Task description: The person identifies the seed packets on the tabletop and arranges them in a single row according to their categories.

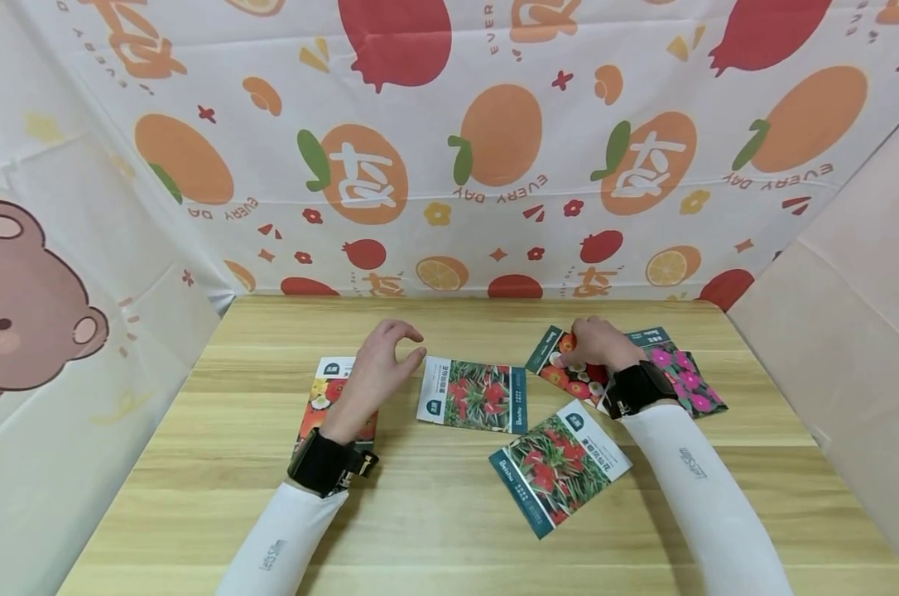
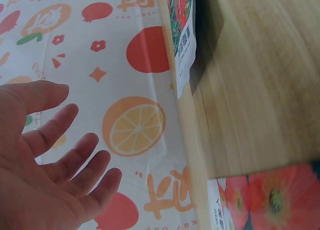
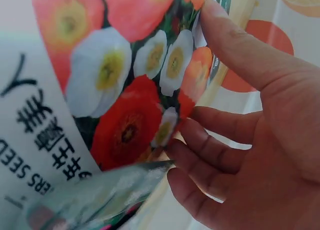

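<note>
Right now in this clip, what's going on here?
A person is handling flower-seed packets at a wooden table. Their right hand grips a packet with orange, red and white flowers, next to a pink-flower packet. Their left hand is empty, fingers relaxed, raised near another orange-flower packet. Two red-flower packets lie between the arms, one sideways and one slanted nearer the person.

The head view looks forward and down; wrist views, close at the hands (image 2: 47,175) (image 3: 270,135), share its patterned backdrop (image 1: 449,157).
</note>
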{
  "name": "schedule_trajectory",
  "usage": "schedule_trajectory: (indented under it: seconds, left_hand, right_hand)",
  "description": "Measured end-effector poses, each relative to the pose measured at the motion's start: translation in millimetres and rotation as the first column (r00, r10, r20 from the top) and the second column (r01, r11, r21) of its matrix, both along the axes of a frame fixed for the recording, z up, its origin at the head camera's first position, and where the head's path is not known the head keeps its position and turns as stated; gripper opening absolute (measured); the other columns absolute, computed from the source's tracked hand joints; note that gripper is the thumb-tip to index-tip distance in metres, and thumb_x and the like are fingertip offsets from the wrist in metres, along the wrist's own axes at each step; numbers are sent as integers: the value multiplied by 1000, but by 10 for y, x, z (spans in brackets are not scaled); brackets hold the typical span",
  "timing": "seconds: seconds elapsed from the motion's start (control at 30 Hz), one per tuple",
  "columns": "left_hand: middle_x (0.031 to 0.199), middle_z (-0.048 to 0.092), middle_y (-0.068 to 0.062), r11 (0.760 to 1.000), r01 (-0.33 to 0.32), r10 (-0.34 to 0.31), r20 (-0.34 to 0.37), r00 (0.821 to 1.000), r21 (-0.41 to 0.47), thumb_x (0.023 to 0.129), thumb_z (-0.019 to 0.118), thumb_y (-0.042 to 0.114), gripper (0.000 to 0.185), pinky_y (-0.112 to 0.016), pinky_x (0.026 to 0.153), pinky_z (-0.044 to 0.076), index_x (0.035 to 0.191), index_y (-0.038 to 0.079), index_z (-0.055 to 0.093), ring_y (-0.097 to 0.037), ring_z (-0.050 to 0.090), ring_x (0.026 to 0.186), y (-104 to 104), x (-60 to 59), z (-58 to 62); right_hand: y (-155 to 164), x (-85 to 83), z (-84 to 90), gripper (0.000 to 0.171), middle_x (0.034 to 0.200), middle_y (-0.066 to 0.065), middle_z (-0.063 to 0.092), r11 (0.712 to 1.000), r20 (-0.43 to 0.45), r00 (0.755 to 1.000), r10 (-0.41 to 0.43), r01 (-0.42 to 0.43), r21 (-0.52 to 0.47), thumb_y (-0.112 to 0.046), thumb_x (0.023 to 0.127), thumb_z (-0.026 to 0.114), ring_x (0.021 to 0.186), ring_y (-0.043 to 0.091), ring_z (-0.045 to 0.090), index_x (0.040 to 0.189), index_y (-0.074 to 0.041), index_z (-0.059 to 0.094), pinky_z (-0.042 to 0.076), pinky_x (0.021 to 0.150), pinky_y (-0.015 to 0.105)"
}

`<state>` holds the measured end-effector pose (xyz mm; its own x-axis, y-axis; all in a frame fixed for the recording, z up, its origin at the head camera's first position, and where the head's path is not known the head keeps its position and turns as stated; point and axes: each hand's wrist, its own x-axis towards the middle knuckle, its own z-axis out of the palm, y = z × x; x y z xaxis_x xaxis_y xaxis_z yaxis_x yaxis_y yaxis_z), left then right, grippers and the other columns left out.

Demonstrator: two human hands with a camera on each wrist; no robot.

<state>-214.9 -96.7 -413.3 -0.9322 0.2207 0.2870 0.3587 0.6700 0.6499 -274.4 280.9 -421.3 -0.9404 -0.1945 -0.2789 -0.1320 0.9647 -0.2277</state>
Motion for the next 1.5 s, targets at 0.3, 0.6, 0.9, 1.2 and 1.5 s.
schedule_trajectory:
  seconds: [0.3,0.6,0.9,1.2,1.5]
  left_hand:
    - [131,59,-16,1000,-19,19,38,999,14,99,71,16,19,-53,102,48,114,5,71,-34,56,125,-42,-52,13]
    - [133,58,-18,1000,-10,9,50,999,19,98,71,15,20,-53,103,48,116,5,71,-35,55,127,-72,-65,-6]
    - [130,60,-17,999,-16,15,22,1000,35,99,69,15,19,-53,103,48,115,5,71,-34,56,126,-71,-51,10]
    - [129,60,-16,996,-29,28,12,1000,81,100,68,16,19,-54,99,46,116,6,71,-34,55,125,-111,-46,15]
    - [129,60,-16,994,9,-11,17,1000,111,100,68,14,21,-51,98,49,118,3,71,-33,56,125,-104,-38,30]
  right_hand:
    - [52,-79,12,56,100,19,55,997,-9,999,-34,33,-66,-30,89,85,88,33,51,118,8,55,44,76,43]
    - [71,-48,130,24,96,15,63,992,-90,994,-58,47,-120,-14,98,70,76,27,53,114,2,63,42,71,41]
    - [102,-77,289,19,94,16,63,964,-142,986,-86,46,-260,-10,101,65,73,25,54,113,5,67,42,63,35]
    - [85,-82,354,22,106,18,65,887,-133,990,-55,-12,-462,-10,107,57,90,30,56,122,4,65,48,77,36]
    - [-83,35,523,30,114,20,63,786,-187,976,-110,-30,-618,-19,110,54,99,33,56,130,2,62,49,86,34]
